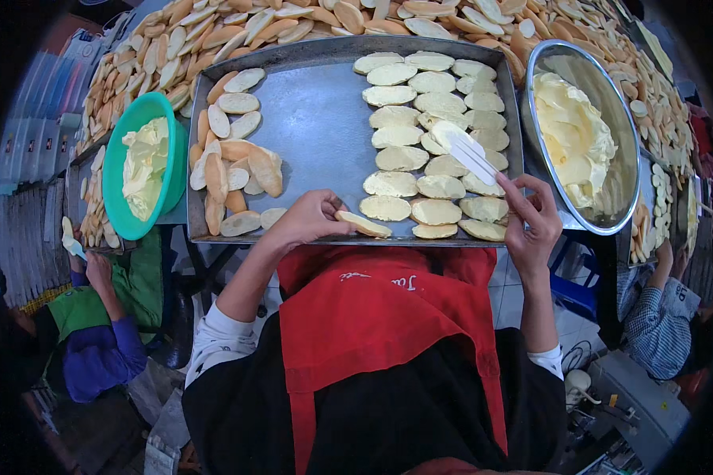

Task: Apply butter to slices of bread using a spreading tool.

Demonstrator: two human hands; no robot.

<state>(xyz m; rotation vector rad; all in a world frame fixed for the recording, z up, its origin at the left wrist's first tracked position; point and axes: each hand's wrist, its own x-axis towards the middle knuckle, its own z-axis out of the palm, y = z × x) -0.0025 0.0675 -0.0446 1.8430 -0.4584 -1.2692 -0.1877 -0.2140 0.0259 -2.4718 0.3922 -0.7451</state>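
Observation:
Low over the metal baking tray (309,113), my left hand (314,218) pinches a slice of bread spread with pale cream (363,225) by its left end. The slice is tilted near the tray's front edge. My right hand (530,217) grips a white plastic spatula (469,155) with cream on its blade, which reaches over the cream-covered slices (395,160). These slices lie in rows across the tray's right part. Plain bread slices (242,103) are loosely heaped at its left side, some crust up.
A green plastic bowl of cream (169,160) stands left of the tray, a steel bowl of cream (530,119) right of it. Behind lies a large heap of bread slices (279,27). Co-workers work at the left (98,350) and the right (659,332).

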